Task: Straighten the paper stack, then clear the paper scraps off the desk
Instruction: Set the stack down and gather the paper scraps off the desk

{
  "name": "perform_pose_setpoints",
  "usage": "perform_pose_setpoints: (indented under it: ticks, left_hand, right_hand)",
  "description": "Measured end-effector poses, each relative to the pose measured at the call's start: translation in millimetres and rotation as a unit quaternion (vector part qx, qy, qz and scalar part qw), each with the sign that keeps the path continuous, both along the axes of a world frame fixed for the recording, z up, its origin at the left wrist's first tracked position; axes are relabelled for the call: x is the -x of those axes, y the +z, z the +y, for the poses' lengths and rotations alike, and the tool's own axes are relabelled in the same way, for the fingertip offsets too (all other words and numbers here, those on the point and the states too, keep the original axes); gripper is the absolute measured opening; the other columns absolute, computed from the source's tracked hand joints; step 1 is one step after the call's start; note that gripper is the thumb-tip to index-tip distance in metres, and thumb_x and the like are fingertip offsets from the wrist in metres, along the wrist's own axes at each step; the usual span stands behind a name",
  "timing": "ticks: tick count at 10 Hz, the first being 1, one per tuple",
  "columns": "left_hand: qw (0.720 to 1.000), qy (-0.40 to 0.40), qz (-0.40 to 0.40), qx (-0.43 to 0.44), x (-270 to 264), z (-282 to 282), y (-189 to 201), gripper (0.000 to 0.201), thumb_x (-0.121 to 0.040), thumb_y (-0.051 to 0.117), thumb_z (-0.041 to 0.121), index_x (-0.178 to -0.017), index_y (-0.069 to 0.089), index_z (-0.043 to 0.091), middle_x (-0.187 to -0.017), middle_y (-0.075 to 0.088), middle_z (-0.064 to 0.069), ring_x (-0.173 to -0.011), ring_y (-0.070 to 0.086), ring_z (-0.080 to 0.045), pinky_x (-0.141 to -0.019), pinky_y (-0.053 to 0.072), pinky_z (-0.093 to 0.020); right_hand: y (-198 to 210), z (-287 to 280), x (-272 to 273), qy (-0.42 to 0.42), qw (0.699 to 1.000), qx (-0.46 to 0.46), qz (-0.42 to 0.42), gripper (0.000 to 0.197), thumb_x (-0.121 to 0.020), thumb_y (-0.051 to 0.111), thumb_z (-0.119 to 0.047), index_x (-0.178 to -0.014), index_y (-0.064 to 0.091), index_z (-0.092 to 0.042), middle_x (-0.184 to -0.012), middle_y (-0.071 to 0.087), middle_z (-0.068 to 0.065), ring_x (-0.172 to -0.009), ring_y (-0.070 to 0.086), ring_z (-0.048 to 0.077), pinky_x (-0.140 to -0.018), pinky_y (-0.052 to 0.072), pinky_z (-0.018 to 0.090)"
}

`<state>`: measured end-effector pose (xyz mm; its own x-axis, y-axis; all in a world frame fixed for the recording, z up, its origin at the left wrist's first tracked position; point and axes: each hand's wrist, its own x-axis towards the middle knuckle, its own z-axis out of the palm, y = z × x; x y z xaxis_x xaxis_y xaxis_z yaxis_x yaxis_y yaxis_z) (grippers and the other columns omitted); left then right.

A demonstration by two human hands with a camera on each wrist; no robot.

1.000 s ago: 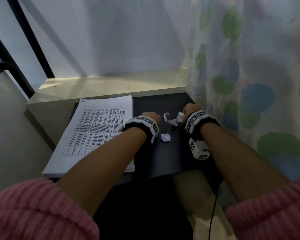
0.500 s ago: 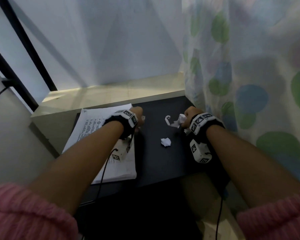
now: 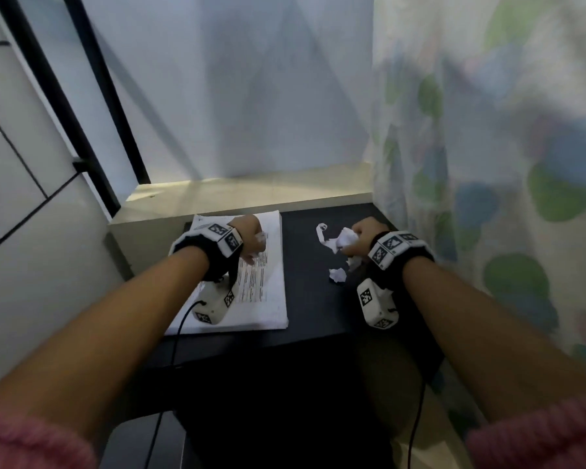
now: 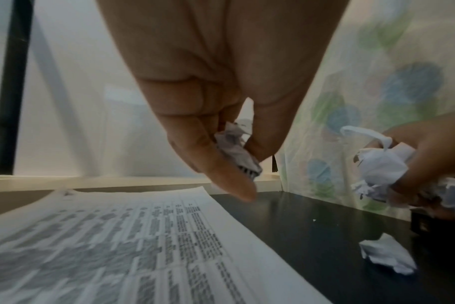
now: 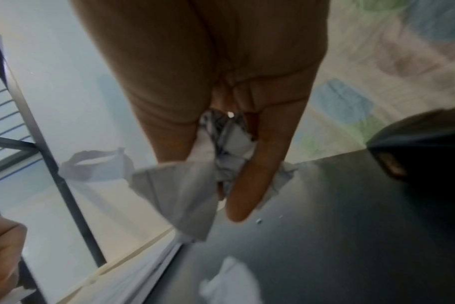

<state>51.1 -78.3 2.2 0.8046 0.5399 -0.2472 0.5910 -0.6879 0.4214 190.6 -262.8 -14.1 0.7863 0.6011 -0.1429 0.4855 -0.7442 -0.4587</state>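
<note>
One loose scrap (image 3: 337, 275) sits on the dark desk (image 3: 315, 309), centre-right of the head view, a small crumpled white wad just left of and below the right hand (image 3: 364, 239), so the right hand is nearer. That hand's fingers are clamped on a bundle (image 3: 344, 240) of crumpled paper. Over at centre-left, the left hand (image 3: 249, 236) pinches a small wad (image 4: 237, 150) above the stack (image 3: 261, 292), which looks squared up, printed side up.

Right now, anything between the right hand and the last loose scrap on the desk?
Nothing visible. The loose scrap lies alone on the bare black desk, just near-left of the right hand. But that hand already grips crumpled scraps, so its fingers are full.
</note>
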Motion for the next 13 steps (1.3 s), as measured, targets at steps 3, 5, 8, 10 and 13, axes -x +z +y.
perform_pose_setpoints:
  ticks: [3,5,8,10,13]
  left_hand:
    - [0.999,0.045,0.01,-0.011,140,12,2,0.012,-0.091,0.056,0.008,-0.085,0.061,-0.001,-0.083,0.067,-0.019,-0.035,0.059,-0.005,-0.037,0.05,-0.016]
    - [0.988,0.152,-0.017,0.031,238,39,-29,0.028,-0.085,0.061,0.0,-0.059,0.051,0.005,-0.037,0.058,-0.001,-0.037,0.06,-0.014,-0.042,0.053,-0.025]
    - [0.969,0.231,0.074,0.052,334,52,-113,0.022,-0.085,0.064,0.009,-0.105,0.062,0.0,-0.108,0.068,-0.019,-0.075,0.064,-0.019,-0.059,0.054,-0.02]
    - [0.968,0.186,0.137,0.095,347,45,-173,0.009,-0.09,0.059,0.02,-0.085,0.063,0.014,-0.1,0.066,-0.012,-0.099,0.065,-0.027,-0.071,0.051,-0.03]
    - [0.958,0.201,0.14,0.152,348,54,-235,0.024,-0.091,0.056,0.015,-0.104,0.065,-0.002,-0.102,0.068,-0.018,-0.092,0.066,-0.03,-0.073,0.05,-0.028]
  right_hand:
    - [19,56,134,0.098,0.992,-0.054,0.057,0.026,-0.077,0.071,-0.02,-0.1,0.067,-0.008,-0.103,0.066,0.008,-0.094,0.065,0.026,-0.075,0.055,0.032]
    - [10,110,244,0.214,0.974,-0.05,0.058,0.029,-0.074,0.074,-0.018,-0.061,0.05,-0.01,-0.065,0.046,0.007,-0.06,0.049,0.021,-0.051,0.037,0.027]
    - [-59,156,347,0.325,0.942,0.051,0.07,0.038,-0.068,0.075,-0.028,-0.1,0.066,-0.009,-0.096,0.066,0.01,-0.088,0.064,0.026,-0.071,0.049,0.027]
    - [-117,166,357,0.317,0.938,0.108,0.085,0.041,-0.079,0.067,-0.02,-0.054,0.035,-0.019,-0.061,0.038,-0.001,-0.06,0.043,0.017,-0.05,0.033,0.022]
    - [-179,186,360,0.292,0.921,0.181,0.184,0.01,-0.089,0.058,-0.013,-0.095,0.063,-0.008,-0.094,0.06,0.007,-0.105,0.059,0.026,-0.084,0.046,0.029]
